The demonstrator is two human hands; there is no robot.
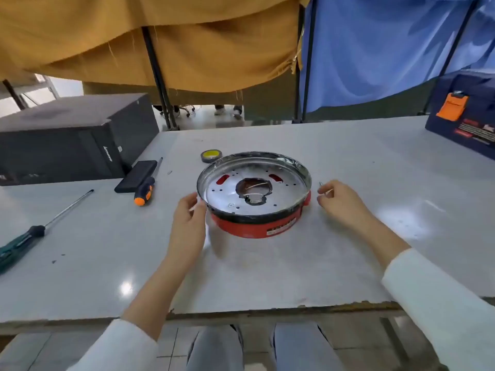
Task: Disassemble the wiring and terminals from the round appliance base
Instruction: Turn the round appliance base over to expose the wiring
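Note:
The round appliance base [230, 186] stands mid-table, a shiny metal pan with a black rim on a red body. Pale wires [254, 186] show through its central hole. My left hand [188, 212] touches the base's left rim, fingers curled against it. My right hand [338, 200] hovers just right of the base, thumb and fingers pinched on a small thin metal piece [321, 184], seemingly a screw.
An orange-and-black screwdriver [146, 190] and a dark phone [136, 175] lie left of the base. A green-handled screwdriver [40, 231] sits at far left. A tape roll [211, 155] lies behind the base. A black computer case [67, 137] stands back left, a blue box [466, 116] back right.

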